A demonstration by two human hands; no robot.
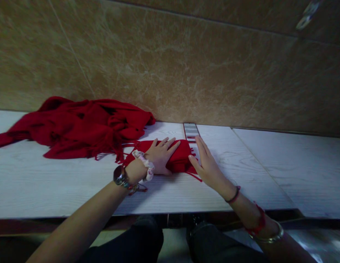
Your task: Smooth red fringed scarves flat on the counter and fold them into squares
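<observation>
A wall (pixel 186 62) of brown marbled tiles with thin seams rose behind a pale wood-grain desk (pixel 49 186). A second pale surface (pixel 296 164) adjoined it on the right. Glossy floor (pixel 323 244) showed below, catching light.

White table (pixel 63 190): folded scarf (pixel 178 159), loose scarf (pixel 82 126).

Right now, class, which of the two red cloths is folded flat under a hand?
The smaller red cloth, pressed beneath the left hand; the bigger fringed one lies crumpled, untouched.
</observation>
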